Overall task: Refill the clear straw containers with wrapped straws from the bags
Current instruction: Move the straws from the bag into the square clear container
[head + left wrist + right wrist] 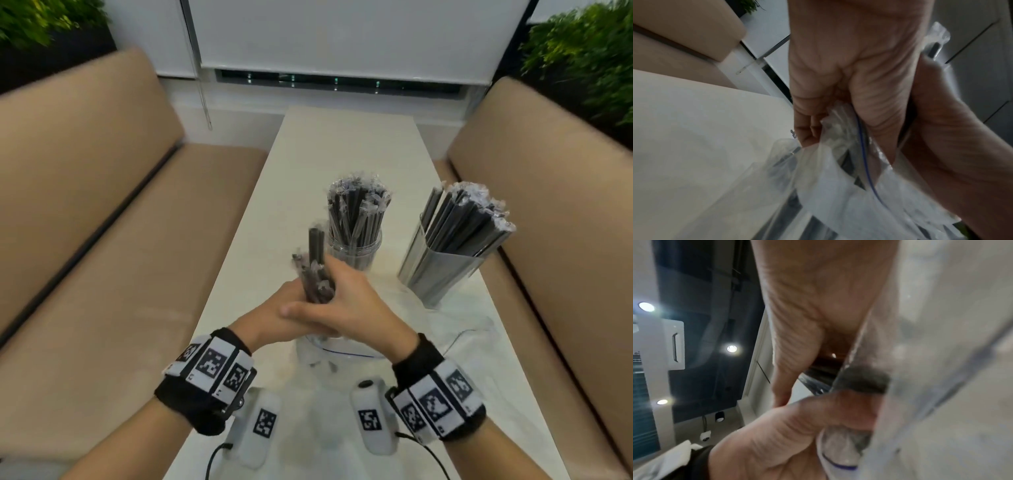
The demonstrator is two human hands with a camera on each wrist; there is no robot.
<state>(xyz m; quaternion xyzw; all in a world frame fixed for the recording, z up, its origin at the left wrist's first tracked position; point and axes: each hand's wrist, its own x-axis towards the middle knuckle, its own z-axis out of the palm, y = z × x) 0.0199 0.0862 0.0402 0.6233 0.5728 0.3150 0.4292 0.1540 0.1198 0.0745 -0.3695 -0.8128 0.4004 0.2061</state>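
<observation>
— So where are the wrapped straws right now?

— A bundle of dark wrapped straws stands upright over the near middle of the table, its lower part down in the mouth of a clear plastic bag with a blue line along its rim.

— Who has hold of it?

— Both hands. The right hand is wrapped round the bundle from the right side, fingers curled on it. The left hand meets it from the left; the left wrist view shows its fingers curled into the bag's plastic, with straws inside the fold. The two hands touch.

— And the containers?

— Just beyond the hands stands a round clear jar, packed with upright straws. To its right, near the table's edge, a squarish clear container holds another batch – those lean to the right.

— Anything else?

— More crumpled clear plastic lies on the table right of the bag. Tan bench seats flank the table, and a white roller blind hangs behind.
</observation>
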